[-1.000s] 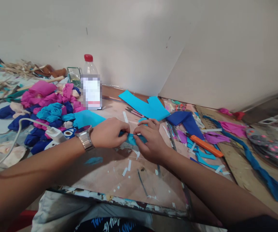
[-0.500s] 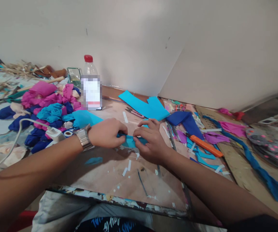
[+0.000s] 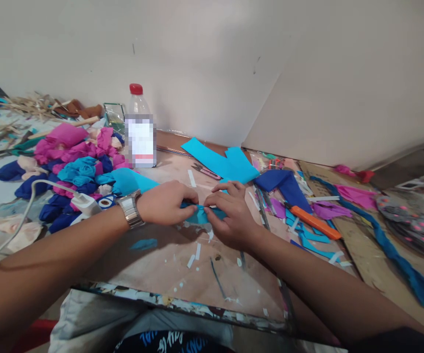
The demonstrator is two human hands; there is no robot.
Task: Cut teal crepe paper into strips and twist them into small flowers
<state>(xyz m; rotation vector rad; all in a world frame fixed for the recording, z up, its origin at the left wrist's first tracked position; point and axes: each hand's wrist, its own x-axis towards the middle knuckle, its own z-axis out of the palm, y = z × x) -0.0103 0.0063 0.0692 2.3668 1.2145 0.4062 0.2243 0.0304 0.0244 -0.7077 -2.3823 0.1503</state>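
Both of my hands meet over a small strip of light blue crepe paper (image 3: 199, 214) on the glass-topped table (image 3: 168, 264). My left hand (image 3: 168, 202), with a metal watch on its wrist, is closed and pinches the strip's left end. My right hand (image 3: 230, 213) is closed too, pinching the right end against the glass. The middle of the strip shows bunched between the fingertips; the rest is hidden under my fingers.
A heap of pink, blue and dark blue paper flowers (image 3: 75, 162) lies at the left, with a white cable plug (image 3: 83, 203) and a red-capped bottle (image 3: 140, 130). Light blue sheets (image 3: 223, 162), small scissors (image 3: 204, 170), an orange cutter (image 3: 313, 221) and paper scraps lie to the right.
Hardly anything has moved. My fingers have drawn a little closer together on the blue strip, bunching it more.
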